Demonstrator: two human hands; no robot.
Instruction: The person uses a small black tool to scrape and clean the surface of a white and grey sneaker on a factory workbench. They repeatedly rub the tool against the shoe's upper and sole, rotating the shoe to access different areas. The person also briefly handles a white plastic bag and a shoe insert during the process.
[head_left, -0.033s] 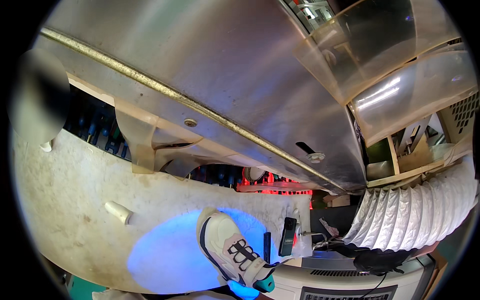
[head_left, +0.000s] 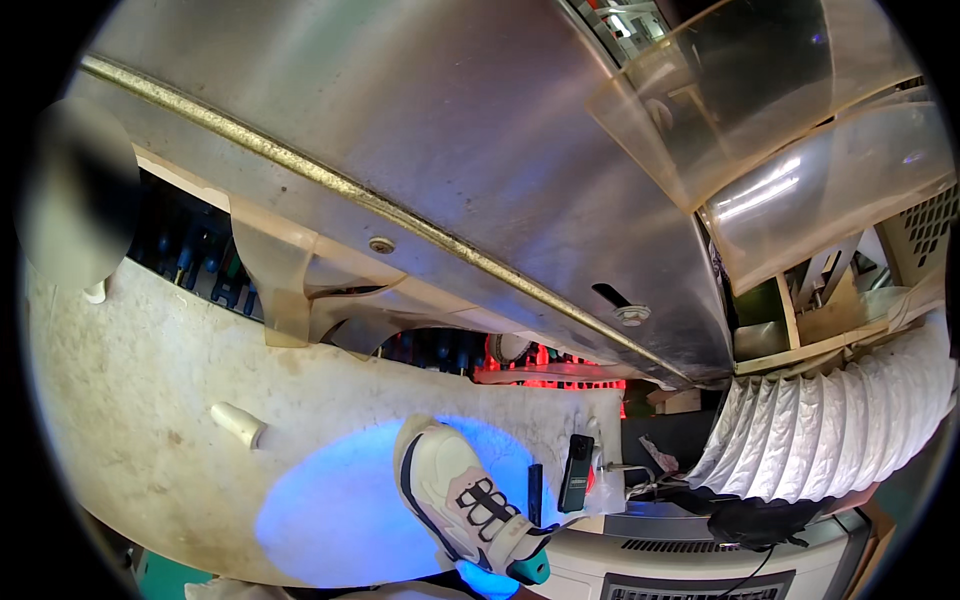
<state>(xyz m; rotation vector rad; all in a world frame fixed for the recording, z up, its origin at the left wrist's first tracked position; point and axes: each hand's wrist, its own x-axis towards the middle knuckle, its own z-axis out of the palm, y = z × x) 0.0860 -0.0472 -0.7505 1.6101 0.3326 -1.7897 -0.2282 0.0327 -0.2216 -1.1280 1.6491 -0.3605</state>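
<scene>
A white and beige sneaker [head_left: 445, 475] with dark laces lies at a slant near the front edge of the worktable [head_left: 170, 360]. Its toe points away from me and a little left, and its heel is at the lower edge of the view. A teal shoe last [head_left: 532, 569] shows in the collar. Under the heel is a blue-lit patch [head_left: 487, 581] that I cannot make out. Neither my left hand nor my right hand can be made out. Blue light falls on the tabletop around the shoe. Right of it are a black rod-like piece [head_left: 535, 495] and a dark phone [head_left: 575, 473].
A metal machine hood [head_left: 450, 150] spans the far side, with red-lit and dark openings beneath. A short white tube [head_left: 237, 425] lies on the table at left. At right are a white ribbed duct [head_left: 820, 430], a pale vented machine [head_left: 690, 560] and clear plastic flaps [head_left: 800, 190].
</scene>
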